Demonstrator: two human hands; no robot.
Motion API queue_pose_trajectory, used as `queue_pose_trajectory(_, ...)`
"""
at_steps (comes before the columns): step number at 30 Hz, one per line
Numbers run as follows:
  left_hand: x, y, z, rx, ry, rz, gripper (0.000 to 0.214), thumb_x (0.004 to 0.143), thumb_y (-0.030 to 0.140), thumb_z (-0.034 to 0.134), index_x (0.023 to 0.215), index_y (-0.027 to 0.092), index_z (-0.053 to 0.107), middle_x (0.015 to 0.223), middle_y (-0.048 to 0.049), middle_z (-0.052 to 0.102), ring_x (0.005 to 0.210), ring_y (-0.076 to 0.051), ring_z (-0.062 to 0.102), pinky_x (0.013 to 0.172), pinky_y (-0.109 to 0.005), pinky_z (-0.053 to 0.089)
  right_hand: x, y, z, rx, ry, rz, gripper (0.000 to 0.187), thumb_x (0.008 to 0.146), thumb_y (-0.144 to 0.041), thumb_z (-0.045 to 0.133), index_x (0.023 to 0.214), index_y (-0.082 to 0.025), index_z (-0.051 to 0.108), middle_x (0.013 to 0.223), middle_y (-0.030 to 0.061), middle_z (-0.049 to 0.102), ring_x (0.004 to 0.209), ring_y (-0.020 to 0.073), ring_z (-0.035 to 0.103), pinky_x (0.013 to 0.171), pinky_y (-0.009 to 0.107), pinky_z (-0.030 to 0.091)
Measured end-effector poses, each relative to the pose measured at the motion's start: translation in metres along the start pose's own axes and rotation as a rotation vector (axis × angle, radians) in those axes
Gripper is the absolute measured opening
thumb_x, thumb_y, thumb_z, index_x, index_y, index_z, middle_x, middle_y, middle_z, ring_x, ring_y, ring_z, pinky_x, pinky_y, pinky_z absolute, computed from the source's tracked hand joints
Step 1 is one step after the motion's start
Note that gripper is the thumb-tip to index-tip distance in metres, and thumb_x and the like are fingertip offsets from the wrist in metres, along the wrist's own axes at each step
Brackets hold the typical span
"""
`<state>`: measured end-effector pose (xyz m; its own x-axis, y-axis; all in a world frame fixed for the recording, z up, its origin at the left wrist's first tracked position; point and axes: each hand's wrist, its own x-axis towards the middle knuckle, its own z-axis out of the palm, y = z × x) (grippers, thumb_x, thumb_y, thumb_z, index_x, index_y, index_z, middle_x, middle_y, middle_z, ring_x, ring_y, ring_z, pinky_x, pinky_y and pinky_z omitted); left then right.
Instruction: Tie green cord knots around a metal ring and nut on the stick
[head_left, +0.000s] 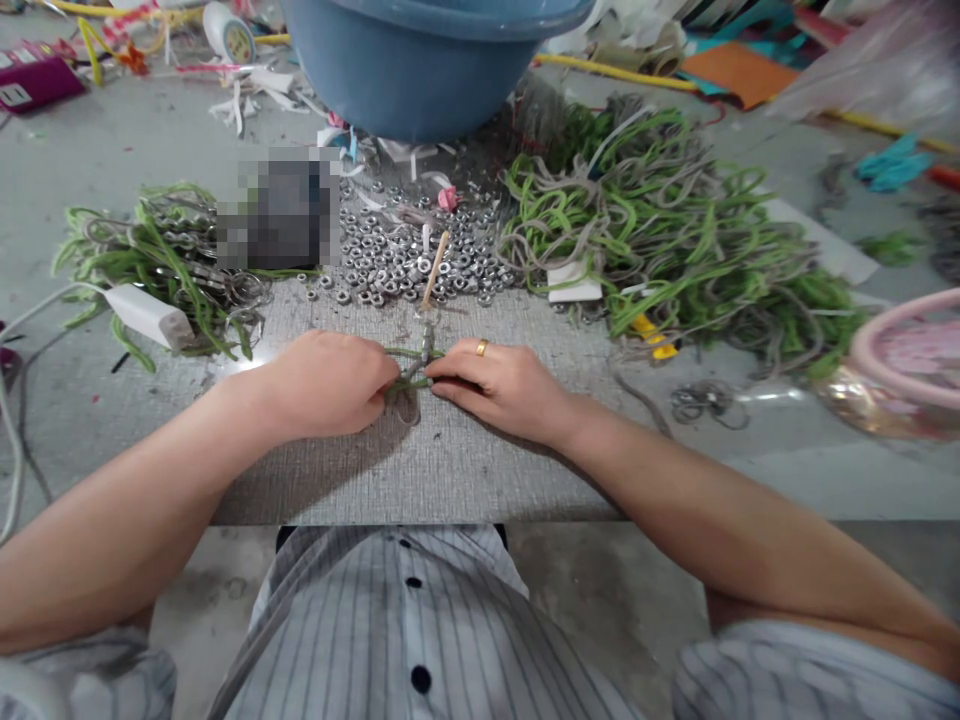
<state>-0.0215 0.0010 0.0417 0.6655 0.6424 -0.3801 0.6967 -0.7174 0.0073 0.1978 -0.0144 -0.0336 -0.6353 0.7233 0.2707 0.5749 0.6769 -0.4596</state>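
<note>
My left hand [337, 382] is closed round one end of a green and grey cord [409, 383], just above the table. Close by, my right hand [495, 385], wearing a ring, pinches the same cord between thumb and fingers. A small metal piece [427, 345] sits on the cord between the two hands. Beyond them lies a spread of metal nuts [390, 265], with a thin wooden stick [436, 268] on top. The cord's ends inside my fingers are hidden.
A blue basin [427, 70] stands at the back. Tangled green and grey cords [675, 220] are heaped on the right. A smaller cord bundle with metal rings [165, 250] lies left, beside a white adapter [150, 315]. A pink round-rimmed object [870, 345] is at far right.
</note>
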Motion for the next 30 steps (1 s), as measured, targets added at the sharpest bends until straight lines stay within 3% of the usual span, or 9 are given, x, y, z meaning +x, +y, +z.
queue_pose_trajectory(8,-0.004,0.002,-0.003,0.001,-0.039,-0.031,0.022,0.083,0.017,0.043,0.08,0.019,0.066,0.081,-0.0053,0.069,0.065,-0.018,0.059,0.056,-0.026,0.033,0.002,-0.001,0.004,0.041,0.048,0.013,0.023,0.095,-0.031,0.052,0.103,-0.019,0.07,0.094,0.0067,0.073,0.082,0.0166,0.067,0.071,0.027,0.049)
queue_pose_trajectory(11,-0.006,0.003,-0.006,-0.004,0.024,-0.016,0.026,0.09,0.024,0.042,0.081,0.018,0.065,0.08,-0.0047,0.067,0.067,-0.018,0.06,0.057,-0.026,0.034,0.001,-0.001,0.003,0.028,0.057,0.006,0.023,0.095,-0.03,0.054,0.104,-0.018,0.07,0.093,0.0066,0.072,0.077,0.0156,0.066,0.067,0.027,0.047)
queue_pose_trajectory(15,-0.006,-0.002,-0.01,-0.007,0.136,-0.106,0.03,0.095,0.024,0.035,0.095,0.016,0.064,0.096,-0.0064,0.066,0.075,-0.017,0.06,0.059,-0.026,0.036,-0.001,-0.001,0.0,0.004,0.094,0.005,0.026,0.095,-0.034,0.052,0.107,-0.018,0.069,0.093,0.0064,0.071,0.073,0.0145,0.063,0.064,0.026,0.046)
queue_pose_trajectory(17,-0.006,-0.005,-0.01,0.029,0.165,-0.161,0.03,0.096,0.022,0.033,0.104,0.016,0.062,0.107,-0.008,0.064,0.077,-0.018,0.06,0.059,-0.027,0.036,-0.001,-0.002,-0.002,-0.034,0.115,-0.034,0.027,0.095,-0.033,0.049,0.106,-0.019,0.07,0.093,0.0068,0.07,0.075,0.0149,0.063,0.065,0.027,0.046)
queue_pose_trajectory(19,-0.006,-0.009,-0.009,0.077,0.171,-0.183,0.029,0.094,0.021,0.035,0.103,0.015,0.062,0.105,-0.0087,0.063,0.075,-0.019,0.061,0.057,-0.027,0.036,-0.001,-0.003,-0.005,-0.102,0.121,-0.123,0.027,0.096,-0.033,0.049,0.105,-0.02,0.071,0.094,0.0073,0.069,0.079,0.0164,0.062,0.068,0.029,0.047)
queue_pose_trajectory(24,-0.005,-0.015,-0.002,0.11,0.076,-0.243,0.026,0.094,0.028,0.044,0.102,0.015,0.065,0.104,-0.0105,0.064,0.081,-0.021,0.063,0.064,-0.029,0.043,0.003,-0.009,-0.006,-0.221,0.156,-0.377,0.033,0.097,-0.042,0.047,0.105,-0.021,0.07,0.105,0.0106,0.067,0.098,0.0242,0.058,0.081,0.039,0.044)
queue_pose_trajectory(30,0.0,-0.017,0.001,0.054,0.069,-0.229,0.031,0.093,0.021,0.038,0.099,0.013,0.067,0.1,-0.0126,0.066,0.08,-0.023,0.064,0.066,-0.032,0.045,0.006,-0.003,-0.004,-0.182,0.21,-0.389,0.031,0.096,-0.039,0.05,0.102,-0.017,0.07,0.107,0.0129,0.067,0.107,0.0261,0.056,0.085,0.041,0.045)
